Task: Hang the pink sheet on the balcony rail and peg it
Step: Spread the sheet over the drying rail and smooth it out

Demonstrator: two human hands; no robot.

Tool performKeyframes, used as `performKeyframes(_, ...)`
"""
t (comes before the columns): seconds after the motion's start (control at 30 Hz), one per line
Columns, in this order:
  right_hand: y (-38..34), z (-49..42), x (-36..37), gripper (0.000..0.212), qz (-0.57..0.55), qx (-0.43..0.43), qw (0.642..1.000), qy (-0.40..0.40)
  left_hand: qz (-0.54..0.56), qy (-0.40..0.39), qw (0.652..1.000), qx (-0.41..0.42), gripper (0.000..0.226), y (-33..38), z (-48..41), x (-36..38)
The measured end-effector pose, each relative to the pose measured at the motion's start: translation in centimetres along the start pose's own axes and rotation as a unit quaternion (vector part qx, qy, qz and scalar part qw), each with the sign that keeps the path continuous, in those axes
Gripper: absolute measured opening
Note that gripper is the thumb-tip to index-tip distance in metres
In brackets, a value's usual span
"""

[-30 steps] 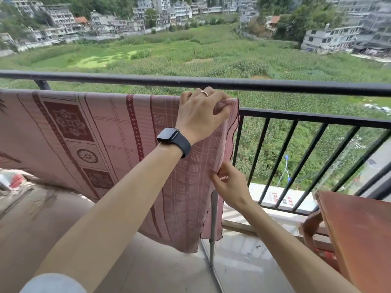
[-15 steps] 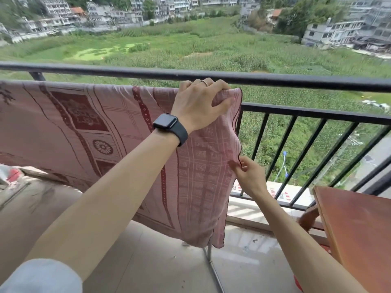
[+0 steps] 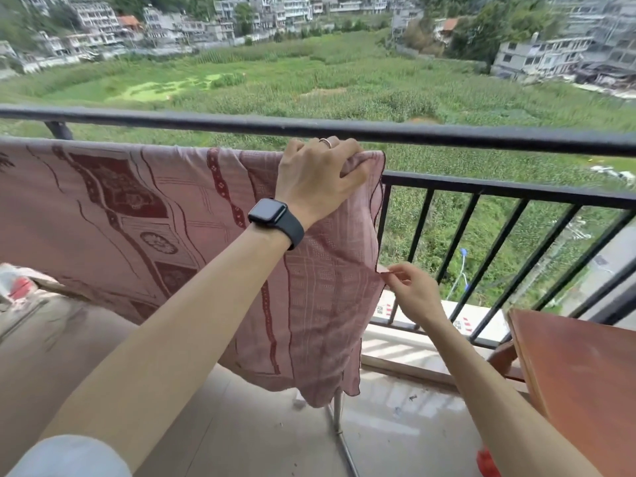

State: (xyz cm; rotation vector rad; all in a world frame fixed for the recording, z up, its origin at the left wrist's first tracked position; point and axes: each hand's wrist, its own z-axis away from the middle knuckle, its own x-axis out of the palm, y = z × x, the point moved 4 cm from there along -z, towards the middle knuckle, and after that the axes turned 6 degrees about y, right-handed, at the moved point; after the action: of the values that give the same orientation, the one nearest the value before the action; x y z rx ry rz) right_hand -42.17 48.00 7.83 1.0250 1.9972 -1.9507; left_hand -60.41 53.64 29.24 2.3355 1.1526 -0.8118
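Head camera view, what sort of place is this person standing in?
Most likely an upper-floor balcony of a home, used for drying laundry. A black metal railing runs across, a pink sheet hangs just under its top bar, and a green field with apartment blocks lies far below.

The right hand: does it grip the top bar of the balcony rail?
No, the right hand pinches the side edge of the pink sheet, well below the top bar.
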Motion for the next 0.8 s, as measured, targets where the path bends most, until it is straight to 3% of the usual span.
performKeyframes(0.1,-0.7,0.5,0.7,0.013,0.015,0.002,1.0,-0.019,-0.002,-0.009,1.0,0.002,0.045,0.1,0.1,-0.4)
performKeyframes(0.2,-1.6,0.2,0.0,0.012,-0.001,0.002,0.997,0.071,-0.012,-0.019,1.0,0.009,0.049,0.2,-0.1,-0.9)
performKeyframes(0.3,-1.6,-0.2,0.5,0.015,0.041,0.01,0.999,0.008,-0.013,-0.021,1.0,0.015,0.047,0.1,0.0,-1.4)
performKeyframes(0.43,-1.0,-0.2,-0.5,0.016,0.001,0.024,0.998,0.052,0.05,0.01,0.999,0.001,0.033,0.4,-1.2,-2.8)
performKeyframes(0.6,-2.3,-0.2,0.5,0.015,-0.044,0.048,0.997,0.04,0.036,-0.027,0.999,-0.005,0.031,1.9,-2.6,-3.0)
performKeyframes(0.7,-2.8,0.6,0.8,0.013,-0.097,0.067,0.992,0.049,0.009,0.019,1.0,0.013,0.029,1.6,-1.4,-3.0)
performKeyframes(0.8,-2.2,2.4,1.0,0.023,-0.089,0.071,0.991,0.066,0.018,0.094,0.995,-0.011,0.04,0.0,2.5,-3.6)
